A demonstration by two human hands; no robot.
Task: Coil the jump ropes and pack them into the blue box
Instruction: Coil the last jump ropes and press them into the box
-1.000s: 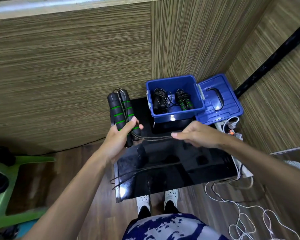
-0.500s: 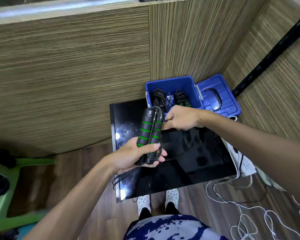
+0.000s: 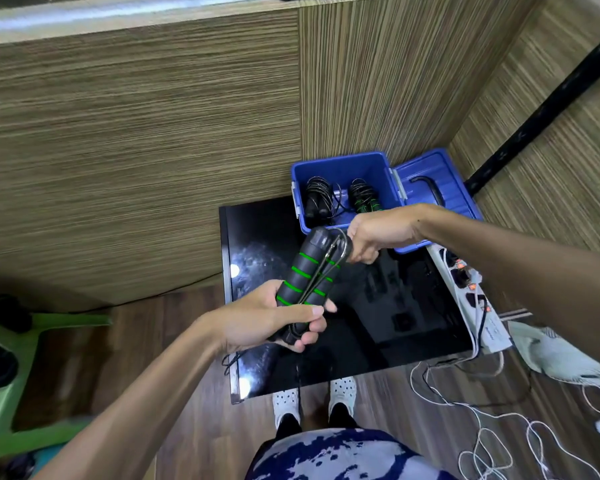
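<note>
My left hand grips the lower end of a jump rope's two black handles with green rings, held together and tilted up to the right over a black glossy table. The thin black cord runs along the handles and loops at their top. My right hand pinches that cord at the top of the handles. Behind it sits the open blue box with two coiled jump ropes inside. Loose cord hangs below my left hand.
The blue lid lies open to the right of the box. A white power strip and white cables lie right of the table. Wood-grain walls close in behind and right. A green plastic stool stands at left.
The left hand brought the handles from the left to above the table centre and tilted them. The right hand rose to the handle tops, drawing the cord up over them.
</note>
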